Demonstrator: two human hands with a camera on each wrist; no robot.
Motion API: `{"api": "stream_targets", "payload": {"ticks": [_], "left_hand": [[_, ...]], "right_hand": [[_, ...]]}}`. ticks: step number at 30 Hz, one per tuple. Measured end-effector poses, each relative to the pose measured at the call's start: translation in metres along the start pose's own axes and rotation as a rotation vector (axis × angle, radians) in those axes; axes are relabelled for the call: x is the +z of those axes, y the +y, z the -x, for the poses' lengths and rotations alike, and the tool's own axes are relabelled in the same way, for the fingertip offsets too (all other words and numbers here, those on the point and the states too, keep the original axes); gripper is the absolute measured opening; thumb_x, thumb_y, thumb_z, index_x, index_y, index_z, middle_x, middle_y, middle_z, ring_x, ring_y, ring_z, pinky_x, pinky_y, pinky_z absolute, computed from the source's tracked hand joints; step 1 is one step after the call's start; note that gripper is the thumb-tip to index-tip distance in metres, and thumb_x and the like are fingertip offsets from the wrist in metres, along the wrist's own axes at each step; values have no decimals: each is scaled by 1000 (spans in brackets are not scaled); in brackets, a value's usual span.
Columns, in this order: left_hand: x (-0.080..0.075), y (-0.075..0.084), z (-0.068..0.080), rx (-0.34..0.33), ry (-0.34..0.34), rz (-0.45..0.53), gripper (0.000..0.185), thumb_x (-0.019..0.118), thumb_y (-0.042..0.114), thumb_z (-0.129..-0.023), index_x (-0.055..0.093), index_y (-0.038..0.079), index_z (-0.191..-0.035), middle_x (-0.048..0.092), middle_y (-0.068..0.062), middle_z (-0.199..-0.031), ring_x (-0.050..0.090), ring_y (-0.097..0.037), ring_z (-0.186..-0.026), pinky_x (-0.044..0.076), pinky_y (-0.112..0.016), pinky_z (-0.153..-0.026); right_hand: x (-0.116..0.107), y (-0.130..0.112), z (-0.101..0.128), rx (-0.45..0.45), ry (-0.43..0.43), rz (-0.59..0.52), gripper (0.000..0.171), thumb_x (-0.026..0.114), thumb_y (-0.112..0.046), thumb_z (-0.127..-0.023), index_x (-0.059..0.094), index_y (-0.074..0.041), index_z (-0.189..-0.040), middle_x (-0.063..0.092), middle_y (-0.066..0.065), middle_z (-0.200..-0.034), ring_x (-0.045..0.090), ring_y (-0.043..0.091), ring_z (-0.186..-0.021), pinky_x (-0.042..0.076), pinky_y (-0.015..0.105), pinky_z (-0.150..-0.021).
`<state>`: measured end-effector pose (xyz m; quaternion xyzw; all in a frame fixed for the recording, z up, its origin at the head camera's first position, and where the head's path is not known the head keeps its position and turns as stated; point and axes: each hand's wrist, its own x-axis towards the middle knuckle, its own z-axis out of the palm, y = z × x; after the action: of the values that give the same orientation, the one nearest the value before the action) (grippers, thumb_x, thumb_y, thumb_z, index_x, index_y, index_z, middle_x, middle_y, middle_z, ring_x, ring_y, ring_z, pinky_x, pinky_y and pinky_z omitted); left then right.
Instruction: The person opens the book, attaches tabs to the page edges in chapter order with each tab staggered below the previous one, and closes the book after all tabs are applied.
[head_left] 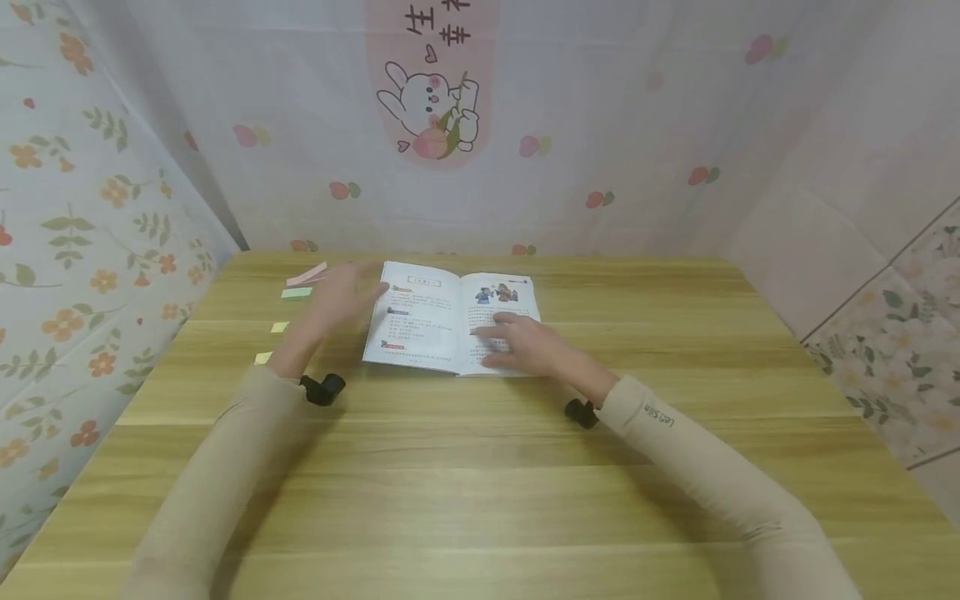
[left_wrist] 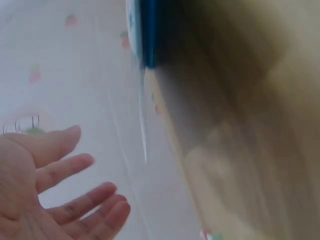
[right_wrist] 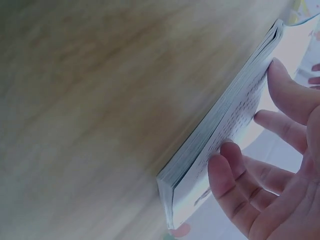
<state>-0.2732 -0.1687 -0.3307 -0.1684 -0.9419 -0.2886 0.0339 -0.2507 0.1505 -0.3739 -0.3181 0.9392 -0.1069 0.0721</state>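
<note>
An open picture book lies flat on the wooden table. My right hand rests on its right page with straight fingers; in the right wrist view the fingers press the page above the book's edge. My left hand hovers blurred at the book's left edge, fingers spread and holding nothing. The left wrist view shows its open fingers and the book's blue cover edge.
A pink sticky pad, a green one and two small yellow-green notes lie left of the book. Patterned fabric walls close in the table on three sides.
</note>
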Motion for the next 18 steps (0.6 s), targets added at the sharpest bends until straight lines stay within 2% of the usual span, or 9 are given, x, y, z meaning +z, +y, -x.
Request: {"api": "stream_targets", "payload": {"ticks": [6,9,12,13,16,18], "left_hand": [[-20,-18,-10,-7,56,48,45,57,18,-102,53,-6,-139,49,-30,-143,42,-49,-134,34,-63,-109],[-27,-28,-15,-4,58,58,44,57,18,-101,53,-8,-137,50,-34,-141,45,-52,-130,16,-65,-116],[-34,-36,-17,-19,45,79,46,57,19,-102,52,-9,-138,49,-36,-140,46,-55,-127,17,-67,-115],[-37,-39,-17,-28,37,84,47,57,21,-102,51,-9,-139,48,-37,-140,46,-55,-126,18,-68,-114],[-46,-46,-17,-69,13,108,49,56,22,-103,49,-9,-140,46,-38,-140,43,-54,-126,36,-68,-103],[-52,-52,-16,-89,0,100,49,56,22,-103,48,-9,-140,46,-39,-139,44,-54,-125,37,-67,-102]], "right_hand": [[0,2,1,14,-4,14,57,66,-43,-97,56,-16,-146,43,27,-151,44,45,-136,39,57,-109],[0,2,2,21,-5,20,57,66,-43,-97,55,-17,-146,43,27,-151,44,45,-136,39,57,-109],[0,1,3,21,-2,21,57,66,-43,-97,55,-17,-146,43,26,-151,44,45,-136,39,57,-109],[0,1,3,19,-2,23,57,66,-43,-97,55,-17,-146,43,26,-151,44,45,-136,39,57,-109],[0,1,3,19,-5,24,57,65,-44,-97,54,-18,-147,42,26,-152,43,44,-137,39,57,-109],[1,2,3,20,-7,25,57,65,-44,-97,54,-18,-147,41,25,-153,43,44,-138,40,57,-108]]}}
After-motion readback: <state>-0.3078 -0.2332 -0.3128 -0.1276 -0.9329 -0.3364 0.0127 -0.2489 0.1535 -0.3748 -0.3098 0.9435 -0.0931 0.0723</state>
